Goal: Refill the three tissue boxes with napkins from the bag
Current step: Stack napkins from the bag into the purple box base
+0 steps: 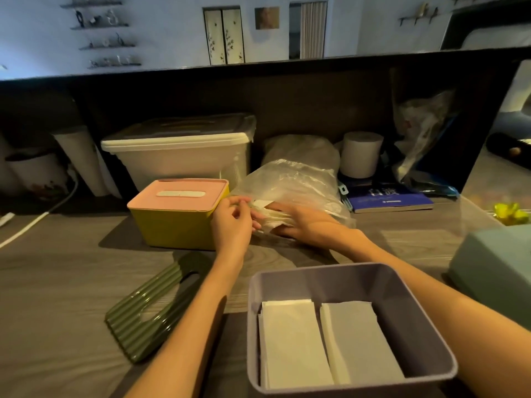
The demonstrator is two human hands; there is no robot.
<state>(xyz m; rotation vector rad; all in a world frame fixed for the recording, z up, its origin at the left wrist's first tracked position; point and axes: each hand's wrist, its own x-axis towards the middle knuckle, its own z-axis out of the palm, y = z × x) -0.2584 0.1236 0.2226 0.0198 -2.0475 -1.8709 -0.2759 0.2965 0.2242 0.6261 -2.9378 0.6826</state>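
Clear plastic napkin bag lies on the tabletop just right of the yellow tissue box, pink lid on. Right hand is inside the bag mouth, fingers curled round a napkin stack; left hand pinches the bag's edge, probably, since the film is hard to see there.

Risk: thin film could cling and drag, so the stack fans or spills on withdrawal; loose sheets may not fit flat.

Count: three boxes, namely yellow, open lilac tissue box holding two napkin piles, and teal tissue box at right. One green ribbed lid lies off.
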